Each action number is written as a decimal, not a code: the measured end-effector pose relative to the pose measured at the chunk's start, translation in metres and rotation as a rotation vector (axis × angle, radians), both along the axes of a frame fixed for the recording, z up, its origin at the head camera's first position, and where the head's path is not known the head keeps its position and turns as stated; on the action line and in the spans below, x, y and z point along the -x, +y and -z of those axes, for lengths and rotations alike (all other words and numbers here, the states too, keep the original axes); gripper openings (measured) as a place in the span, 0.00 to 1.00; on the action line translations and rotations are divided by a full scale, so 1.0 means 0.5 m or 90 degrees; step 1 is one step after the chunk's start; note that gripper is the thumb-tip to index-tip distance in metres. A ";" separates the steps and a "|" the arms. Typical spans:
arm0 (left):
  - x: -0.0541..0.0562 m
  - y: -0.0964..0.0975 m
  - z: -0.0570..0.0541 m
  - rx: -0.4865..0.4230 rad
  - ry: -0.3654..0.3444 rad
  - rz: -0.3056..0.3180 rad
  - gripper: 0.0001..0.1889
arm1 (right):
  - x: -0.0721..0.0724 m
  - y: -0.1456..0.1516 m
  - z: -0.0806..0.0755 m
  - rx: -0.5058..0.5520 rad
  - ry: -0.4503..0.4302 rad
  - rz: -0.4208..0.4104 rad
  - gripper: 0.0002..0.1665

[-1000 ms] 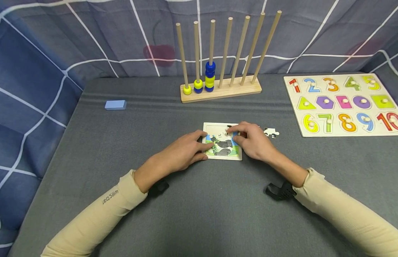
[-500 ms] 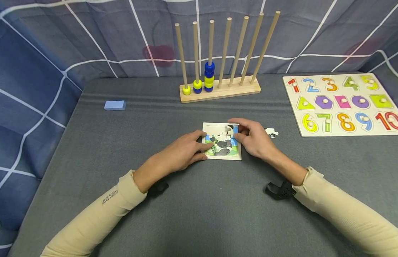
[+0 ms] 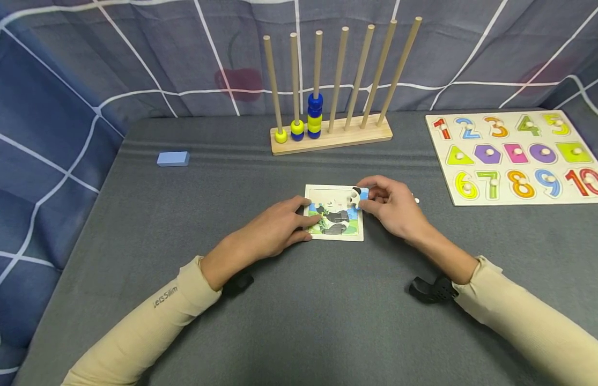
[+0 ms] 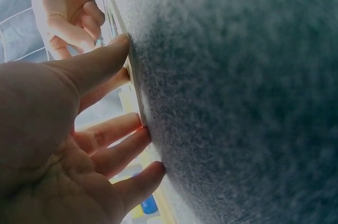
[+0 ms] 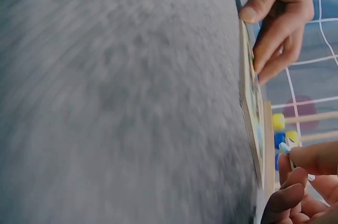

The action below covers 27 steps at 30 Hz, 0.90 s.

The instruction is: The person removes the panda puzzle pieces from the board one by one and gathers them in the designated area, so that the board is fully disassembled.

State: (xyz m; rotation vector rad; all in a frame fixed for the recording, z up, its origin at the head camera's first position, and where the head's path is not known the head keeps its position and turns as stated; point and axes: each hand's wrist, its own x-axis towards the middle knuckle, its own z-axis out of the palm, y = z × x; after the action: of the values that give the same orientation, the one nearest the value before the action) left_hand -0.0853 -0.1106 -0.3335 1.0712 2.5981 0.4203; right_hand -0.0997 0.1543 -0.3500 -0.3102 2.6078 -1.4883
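A square panda jigsaw puzzle (image 3: 333, 215) lies in its pale wooden frame (image 3: 323, 187) at the middle of the table. My left hand (image 3: 274, 228) rests against the frame's left side, fingers extended, one of them lying on the picture. In the left wrist view its fingertips (image 4: 138, 122) touch the frame's edge. Between thumb and fingers my right hand (image 3: 397, 210) pinches a jigsaw piece (image 3: 356, 197) with panda and blue printing, lifted over the frame's upper right corner. A second loose piece (image 3: 416, 200) is almost wholly hidden behind the right hand.
Behind the puzzle stands a wooden peg rack (image 3: 332, 141) with blue and yellow beads on its left pegs. A number-and-shape board (image 3: 516, 161) lies at the right. A blue block (image 3: 173, 158) is at the left. Patterned cloth (image 3: 149, 53) hangs along the back.
The right hand has raised the jigsaw piece out of the upper right part of the puzzle and shifted slightly right, covering most of the loose piece. The left hand stays put.
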 end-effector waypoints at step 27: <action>0.000 -0.001 0.001 -0.009 0.005 0.001 0.23 | -0.045 0.205 0.001 0.000 -0.008 0.125 0.19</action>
State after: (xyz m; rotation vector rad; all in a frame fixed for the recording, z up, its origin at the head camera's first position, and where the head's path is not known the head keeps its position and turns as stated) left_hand -0.0852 -0.1112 -0.3342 1.0814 2.6041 0.4355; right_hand -0.0770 0.2567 -0.3506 -0.0448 2.6948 -1.5428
